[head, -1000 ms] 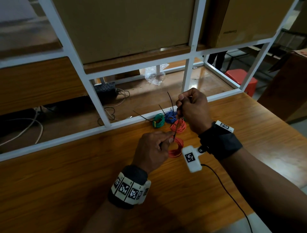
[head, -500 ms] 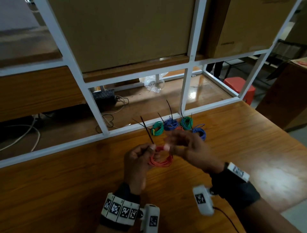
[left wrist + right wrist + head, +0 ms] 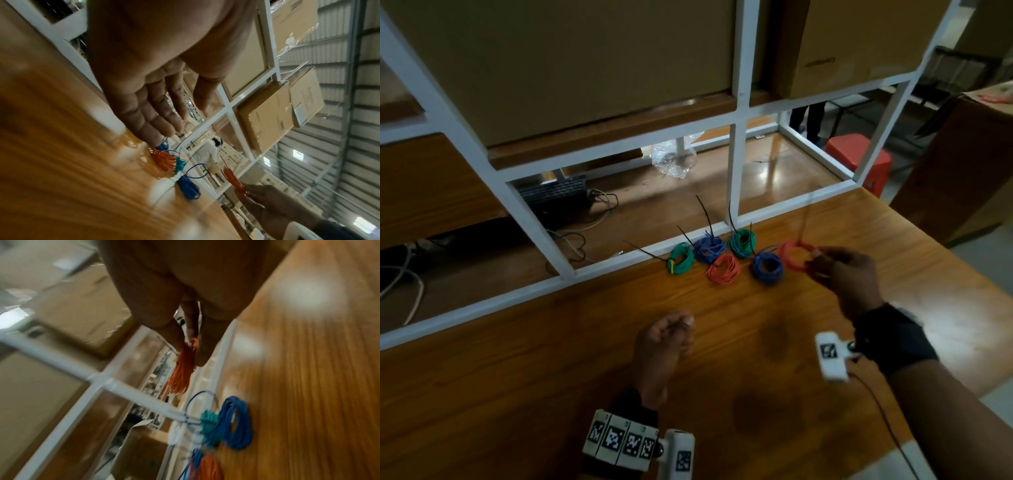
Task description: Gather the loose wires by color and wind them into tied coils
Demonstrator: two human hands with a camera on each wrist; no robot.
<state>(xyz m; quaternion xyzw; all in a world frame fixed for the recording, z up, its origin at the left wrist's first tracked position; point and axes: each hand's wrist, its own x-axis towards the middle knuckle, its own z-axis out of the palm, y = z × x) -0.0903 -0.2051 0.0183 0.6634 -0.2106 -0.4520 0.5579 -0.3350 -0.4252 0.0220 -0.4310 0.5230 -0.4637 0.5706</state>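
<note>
Red wire, wound and cinched, hangs as a coil (image 3: pixel 796 255) from the right hand (image 3: pixel 849 277), pinched at its near edge between thumb and fingertips, with the tail of its tie blurred above it. Half a second ago both hands were working this coil in front of the body; now the left hand (image 3: pixel 662 346) has let go and dropped back over the counter (image 3: pixel 517 394), and the right has carried the coil out to the end of the row. I judge that the tying is finished and this coil is about to be set down just beside the blue coil (image 3: pixel 767 266).

On the counter by the white frame (image 3: pixel 599 263) lie five tied coils: a green coil (image 3: pixel 681 258), a second blue coil (image 3: pixel 709 247), a second green coil (image 3: pixel 742 242), a second red coil (image 3: pixel 723 269), and the blue one at the right. No loose wire is in view, so the task looks near its end.

The head view shows the left hand only from behind, fingers loosely curled; the left wrist view shows the palm with fingers (image 3: pixel 156 113) straight and holding nothing. The right wrist view, though blurred, shows the grip itself: fingers (image 3: pixel 174 335) closed on the coil's top strands, the rest hanging free above the counter
</note>
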